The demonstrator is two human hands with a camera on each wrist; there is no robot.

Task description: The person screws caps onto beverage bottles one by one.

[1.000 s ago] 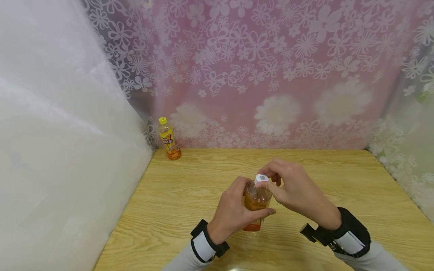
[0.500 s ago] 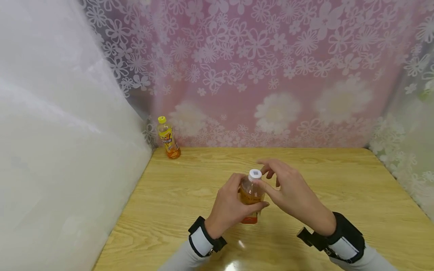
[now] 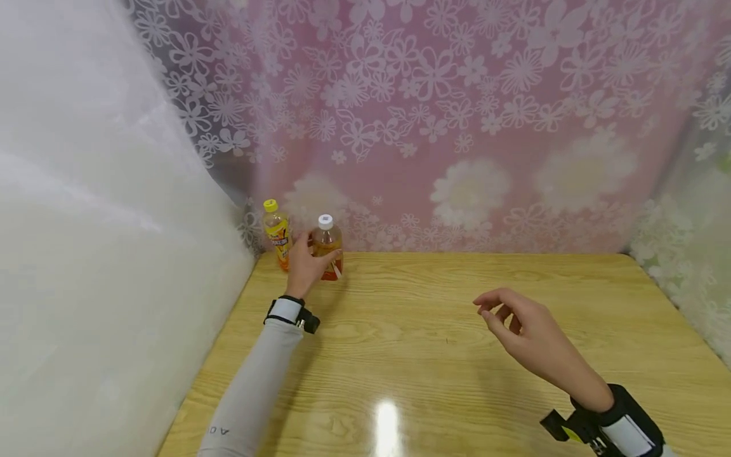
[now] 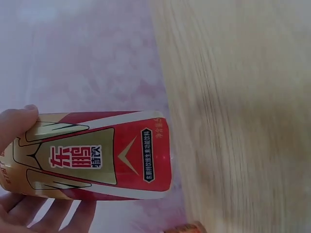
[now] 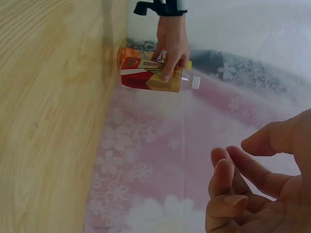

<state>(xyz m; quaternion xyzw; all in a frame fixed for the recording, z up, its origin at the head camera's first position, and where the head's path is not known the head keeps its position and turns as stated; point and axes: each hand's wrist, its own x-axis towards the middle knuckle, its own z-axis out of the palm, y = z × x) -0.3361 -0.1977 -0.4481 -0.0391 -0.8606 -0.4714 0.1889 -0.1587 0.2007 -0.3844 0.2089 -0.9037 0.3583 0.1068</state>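
Note:
At the table's back left, my left hand (image 3: 305,266) grips a drink bottle (image 3: 327,236) with a white cap and a red and gold label. The bottle is upright; whether its base touches the table, I cannot tell. In the left wrist view the red and gold label (image 4: 97,155) faces the camera, with the thumb on one side and several fingers on the other. A second bottle (image 3: 277,231), with a yellow cap and yellow label, stands just left of it, partly hidden by the hand. My right hand (image 3: 531,330) hovers over the table's right side, fingers loosely bent, holding nothing.
The wooden table (image 3: 411,330) ends at the back against a pink flowered curtain (image 3: 400,127). A pale white sheet (image 3: 103,222) borders the left side. Another flowered curtain (image 3: 697,266) hangs at the right.
My left hand has carried the white-capped bottle from the table's middle to the back left, beside the yellow-capped one. My right hand has let go of the cap and moved right.

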